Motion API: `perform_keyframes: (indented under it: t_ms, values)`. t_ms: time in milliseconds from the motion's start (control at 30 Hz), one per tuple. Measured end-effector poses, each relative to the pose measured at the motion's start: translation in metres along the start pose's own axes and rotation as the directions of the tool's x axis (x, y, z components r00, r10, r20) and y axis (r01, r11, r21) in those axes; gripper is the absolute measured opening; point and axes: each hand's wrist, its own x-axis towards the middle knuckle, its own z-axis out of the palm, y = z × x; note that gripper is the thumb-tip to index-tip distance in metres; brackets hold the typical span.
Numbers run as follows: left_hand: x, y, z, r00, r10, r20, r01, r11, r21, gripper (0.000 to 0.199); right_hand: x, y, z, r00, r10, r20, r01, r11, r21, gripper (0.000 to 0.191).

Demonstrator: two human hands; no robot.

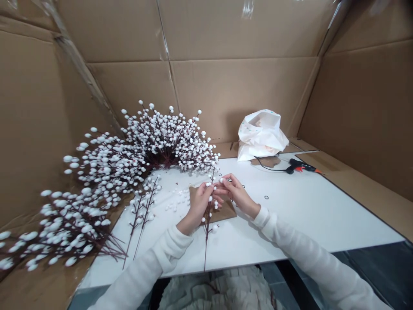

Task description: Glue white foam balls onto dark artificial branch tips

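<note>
Cardboard walls box in a white board, with a dense fan of white-berried branches spilling over its left edge. Mid-board, above a brown kraft-paper piece, the left hand and right hand meet, fingertips pinching the upper part of a berry stem. Loose white berries lie just left; a hot glue gun and white plastic bag sit along the far edge.
</note>
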Motion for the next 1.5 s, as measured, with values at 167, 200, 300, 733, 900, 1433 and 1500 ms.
perform_keyframes:
  t_ms: [167,200,300,733,900,1433,1500]
  values:
    - [-0.001,0.001,0.0,1.0,-0.007,-0.004,0.007,1.0,0.007,0.035,0.002,-0.002,-0.002,0.997,-0.04,-0.062,0.037,0.997,-0.062,0.039]
    - [-0.001,0.002,0.0,1.0,-0.009,-0.008,0.009,1.0,0.01,0.036,0.003,-0.003,-0.002,0.997,-0.045,-0.06,0.041,0.997,-0.058,0.039]
    - [-0.001,0.003,0.0,1.0,-0.01,0.007,0.01,1.0,0.017,0.038,0.004,-0.003,-0.003,0.998,-0.05,-0.044,0.049,0.998,-0.029,0.04]
    - [-0.001,0.005,-0.002,0.999,-0.008,0.032,0.006,0.998,0.056,0.031,-0.003,-0.011,-0.001,0.995,-0.091,0.031,0.096,0.976,-0.195,0.041]
    - [0.0,0.004,-0.003,0.999,-0.015,0.043,0.012,0.998,0.06,0.033,-0.004,-0.012,0.001,0.994,-0.083,0.066,0.095,0.976,-0.198,0.039]
    - [-0.004,0.004,-0.001,0.994,-0.039,0.1,0.023,0.987,0.158,0.033,0.002,-0.014,-0.006,0.995,-0.004,0.095,0.025,0.977,-0.212,0.039]
    - [-0.004,0.004,-0.001,0.994,-0.036,0.102,0.02,0.987,0.161,0.033,0.002,-0.014,-0.006,0.996,-0.012,0.086,0.031,0.975,-0.218,0.039]
